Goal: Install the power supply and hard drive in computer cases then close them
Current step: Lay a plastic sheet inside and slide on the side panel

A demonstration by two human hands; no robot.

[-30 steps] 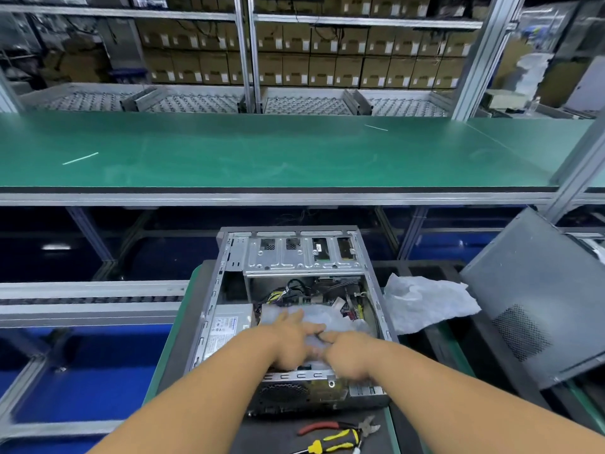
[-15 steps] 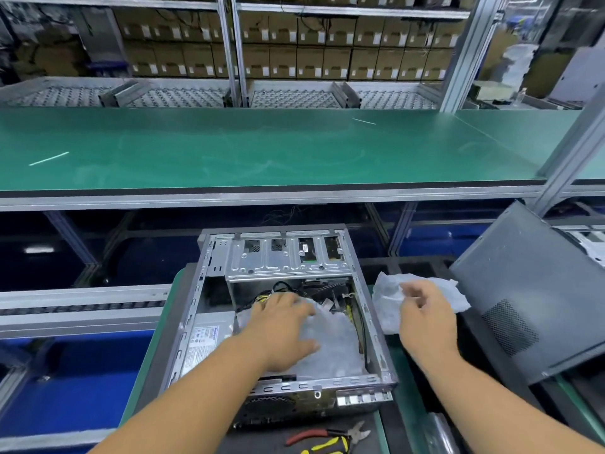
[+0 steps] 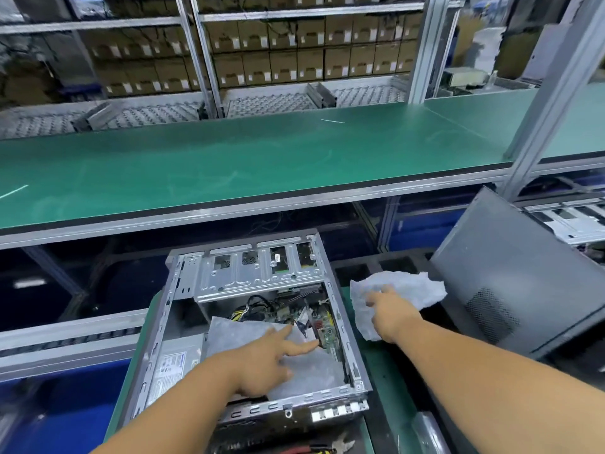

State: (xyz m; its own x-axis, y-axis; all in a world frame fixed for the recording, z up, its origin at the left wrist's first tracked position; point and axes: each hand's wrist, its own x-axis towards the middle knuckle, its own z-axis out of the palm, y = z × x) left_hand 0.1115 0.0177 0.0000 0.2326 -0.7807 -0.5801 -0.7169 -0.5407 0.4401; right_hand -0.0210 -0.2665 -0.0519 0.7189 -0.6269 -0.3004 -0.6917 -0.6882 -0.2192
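Note:
An open computer case (image 3: 183, 283) lies on its side in front of me, with a metal drive cage at its far end and cables and a circuit board inside. A power supply (image 3: 173, 365) with a white label sits in its left part. My left hand (image 3: 265, 362) rests with straight fingers on a grey foam sheet (image 3: 311, 371) lying inside the case. To the right of the case, my right hand (image 3: 393, 314) holds a crumpled white foam wrap (image 3: 412, 288). A dark grey side panel (image 3: 523, 283) leans at the right.
A long green bench top (image 3: 262, 158) runs across behind the case. Pliers with red and yellow handles (image 3: 314, 448) lie at the near edge. A second open case (image 3: 573, 221) shows at the far right. Shelves of cardboard boxes (image 3: 294, 54) stand at the back.
My right hand left the case and went right to the white wrap. My left hand stayed on the grey sheet, sliding a little toward the circuit board.

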